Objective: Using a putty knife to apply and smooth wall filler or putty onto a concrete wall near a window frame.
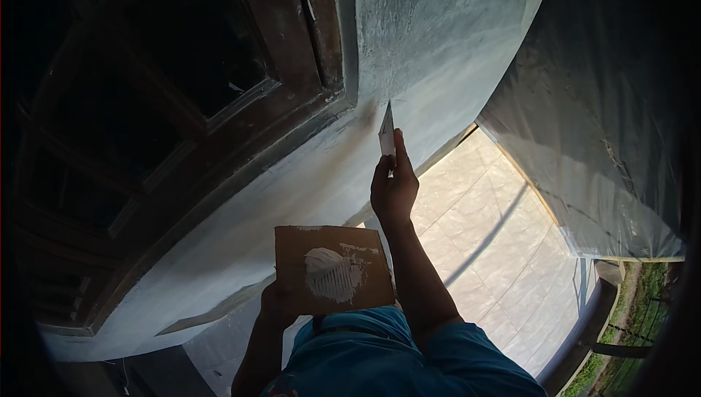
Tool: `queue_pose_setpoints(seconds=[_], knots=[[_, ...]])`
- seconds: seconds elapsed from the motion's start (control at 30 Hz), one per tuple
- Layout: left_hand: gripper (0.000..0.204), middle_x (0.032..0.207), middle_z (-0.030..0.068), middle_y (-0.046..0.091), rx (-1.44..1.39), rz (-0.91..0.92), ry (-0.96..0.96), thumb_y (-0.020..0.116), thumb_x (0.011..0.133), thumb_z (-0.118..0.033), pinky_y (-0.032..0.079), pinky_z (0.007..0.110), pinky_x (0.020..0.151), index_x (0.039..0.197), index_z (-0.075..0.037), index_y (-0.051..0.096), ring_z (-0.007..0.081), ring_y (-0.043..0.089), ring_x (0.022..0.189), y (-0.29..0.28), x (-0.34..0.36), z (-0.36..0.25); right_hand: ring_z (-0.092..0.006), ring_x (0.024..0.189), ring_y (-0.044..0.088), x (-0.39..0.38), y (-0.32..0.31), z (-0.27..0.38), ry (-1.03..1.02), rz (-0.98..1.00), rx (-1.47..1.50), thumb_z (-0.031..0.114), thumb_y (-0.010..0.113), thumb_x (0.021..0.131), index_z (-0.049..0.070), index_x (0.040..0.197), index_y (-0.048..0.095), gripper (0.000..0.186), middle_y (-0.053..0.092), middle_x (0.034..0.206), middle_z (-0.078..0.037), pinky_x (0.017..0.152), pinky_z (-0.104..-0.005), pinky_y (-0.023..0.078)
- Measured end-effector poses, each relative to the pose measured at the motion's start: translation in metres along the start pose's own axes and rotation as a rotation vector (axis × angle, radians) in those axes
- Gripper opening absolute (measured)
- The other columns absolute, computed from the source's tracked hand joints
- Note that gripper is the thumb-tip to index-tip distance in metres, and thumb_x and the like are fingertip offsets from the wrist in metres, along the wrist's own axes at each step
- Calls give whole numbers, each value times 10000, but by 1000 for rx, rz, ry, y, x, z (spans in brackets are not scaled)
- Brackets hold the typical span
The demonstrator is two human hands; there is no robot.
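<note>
"Fingers (399, 147) of the right hand (395, 194) are closed on something?"

"Yes, around a thin, pale, flat-bladed scraper (387, 135). Its tip points at the rough, whitish-grey wall (438, 39), near the lower right corner of the dark brown wooden window frame (301, 97). Whether it touches, I can't tell."

"And the left hand (274, 302)?"

"Gripping a flat, brown, rectangular board (292, 247) by its left edge, close to the lower left corner; the fingers beneath are hidden. Ridged white paste (330, 276) sits around the board's middle, with smears toward the upper right corner."

"What worries you?"

"That one-sided grip. Nothing I can see props up the right edge, so a loose wrist could let it dip and send paste over the side, onto the blue shirt (365, 349) or the pale tiled floor (475, 214)."

"Could anything knock it?"

"Perhaps the right forearm (416, 273), which appears just beside the right edge. A careless swing might catch it."

"And the blade?"

"Held too steeply, it could gouge the wall. Drifting left, it might scratch the frame."
</note>
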State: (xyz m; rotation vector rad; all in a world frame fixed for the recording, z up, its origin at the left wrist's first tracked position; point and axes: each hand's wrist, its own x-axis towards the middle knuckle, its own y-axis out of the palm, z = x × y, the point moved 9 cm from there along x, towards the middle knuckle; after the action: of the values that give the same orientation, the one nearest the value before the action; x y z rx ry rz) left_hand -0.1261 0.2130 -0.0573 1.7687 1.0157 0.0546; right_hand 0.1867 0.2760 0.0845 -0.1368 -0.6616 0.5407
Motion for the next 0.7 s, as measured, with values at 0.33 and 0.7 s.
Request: queue_pose_setpoints(seconds=[0.33, 0.7], knots=[[565, 1226, 196, 559, -50, -87, 9, 521, 791, -171, 507, 458, 935, 1305, 48, 440, 342, 571, 1107, -30, -12, -6, -294, 829, 701, -65, 33, 38, 21, 253, 103, -19, 536, 850, 81, 1376, 479, 539, 676, 1037, -205, 727, -336, 551], [508, 1233, 185, 541, -116, 60, -43, 493, 841, -156, 492, 466, 947, 1308, 35, 433, 336, 552, 1127, -48, -9, -7, -311, 840, 673, -79, 55, 47, 32, 390, 58, 25, 533, 868, 92, 1401, 439, 546, 657, 1086, -197, 742, -360, 535]])
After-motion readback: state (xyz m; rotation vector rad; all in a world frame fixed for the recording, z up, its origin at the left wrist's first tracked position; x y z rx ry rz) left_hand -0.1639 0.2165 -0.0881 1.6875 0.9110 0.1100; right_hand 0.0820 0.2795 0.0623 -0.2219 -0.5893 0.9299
